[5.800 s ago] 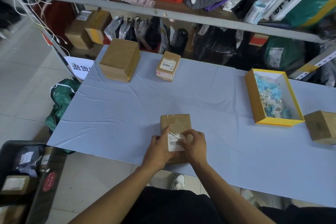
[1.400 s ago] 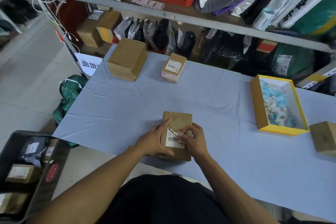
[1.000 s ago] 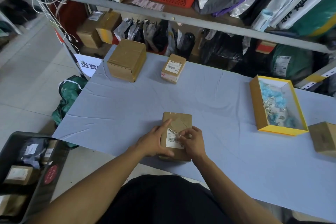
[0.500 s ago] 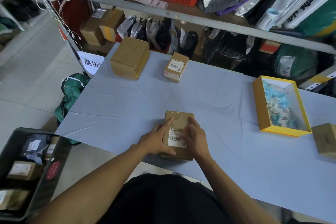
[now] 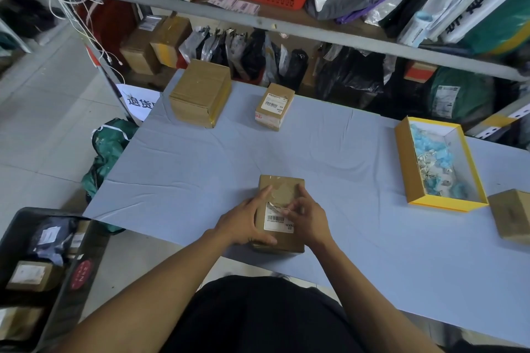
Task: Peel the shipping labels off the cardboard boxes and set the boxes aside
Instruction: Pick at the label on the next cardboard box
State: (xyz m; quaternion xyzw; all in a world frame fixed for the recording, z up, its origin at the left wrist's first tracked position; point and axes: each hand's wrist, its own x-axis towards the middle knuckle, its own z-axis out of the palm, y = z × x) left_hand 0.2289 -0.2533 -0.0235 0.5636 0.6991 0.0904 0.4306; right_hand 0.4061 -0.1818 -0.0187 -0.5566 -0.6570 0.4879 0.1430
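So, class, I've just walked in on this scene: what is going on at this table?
A person is peeling a shipping label off a cardboard box at the near edge of the table. The left hand steadies the box's side while the right hand picks at the label's torn upper edge; most of the label is on. A second labelled box and a plain box wait at the far side.

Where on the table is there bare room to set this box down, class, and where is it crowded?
Bare cloth lies between the held box and the far labelled box, and left of the left hand up to the big box. Another patch lies between the right hand and the yellow tray. The right edge is crowded: tray and a brown box.
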